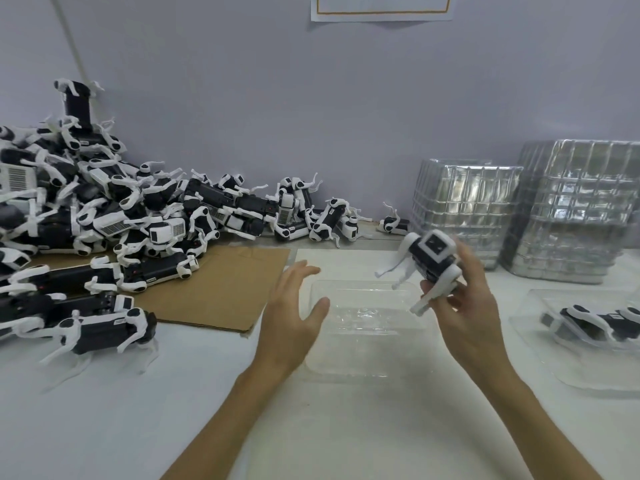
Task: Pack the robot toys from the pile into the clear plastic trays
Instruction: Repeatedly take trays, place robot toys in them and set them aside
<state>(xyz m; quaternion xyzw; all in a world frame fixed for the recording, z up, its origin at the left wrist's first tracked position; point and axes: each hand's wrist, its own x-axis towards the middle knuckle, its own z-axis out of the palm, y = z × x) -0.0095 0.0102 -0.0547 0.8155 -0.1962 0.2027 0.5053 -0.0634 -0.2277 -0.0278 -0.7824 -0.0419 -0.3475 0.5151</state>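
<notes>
The right hand (464,306) is gripping a boxy black-and-white robot toy (431,258) in curled fingers above a glossy clear tray (363,344) on the smooth white counter (104,417). The left hand (294,317) is hovering beside it, fingers spread, empty. The tangled pile (104,209) is sitting left.

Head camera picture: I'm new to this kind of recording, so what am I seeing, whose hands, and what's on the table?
No machine: a camera worn on a person's head looks down at their hands. The right hand grips a black-and-white robot toy above an empty clear tray; the left hand is open at the tray's left edge, holding nothing. A pile of toys lies to the left, partly on cardboard. At right, a second tray holds a packed toy, with stacks of trays behind.
</notes>
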